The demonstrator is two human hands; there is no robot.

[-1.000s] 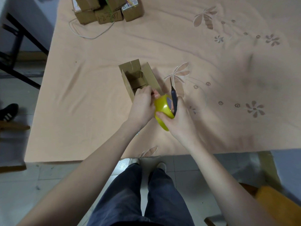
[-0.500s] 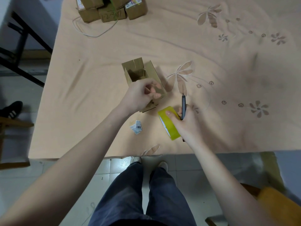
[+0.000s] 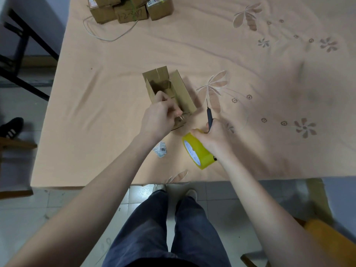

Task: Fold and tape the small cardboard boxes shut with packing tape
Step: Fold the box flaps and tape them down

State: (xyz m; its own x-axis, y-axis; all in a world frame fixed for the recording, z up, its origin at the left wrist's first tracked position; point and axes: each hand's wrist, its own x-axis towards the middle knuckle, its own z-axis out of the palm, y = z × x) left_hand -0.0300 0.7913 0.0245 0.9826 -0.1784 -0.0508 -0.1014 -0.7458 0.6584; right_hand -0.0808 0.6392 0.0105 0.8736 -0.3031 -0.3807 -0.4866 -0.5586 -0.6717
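Observation:
A small open cardboard box (image 3: pixel 181 89) lies on the peach cloth near the middle, its flaps standing up. My left hand (image 3: pixel 159 116) is closed on the box's near end, fingers pinching the near flap. My right hand (image 3: pixel 212 134) grips a yellow roll of packing tape (image 3: pixel 198 152), which rests on the cloth to the right of the box. The same hand also holds a dark slim cutter (image 3: pixel 209 115) that points away from me. Whether a strip of tape runs from roll to box I cannot tell.
Several taped cardboard boxes (image 3: pixel 131 8) are stacked at the far edge, with a thin white cord (image 3: pixel 107 36) looping beside them. A torn barcode label (image 3: pixel 160 149) lies near the table's front edge (image 3: pixel 115 185). A yellow chair (image 3: pixel 327 239) stands at lower right.
My right hand drew the tape roll down and to the right, away from the box, and set it on the cloth. My left hand stayed on the box's near end.

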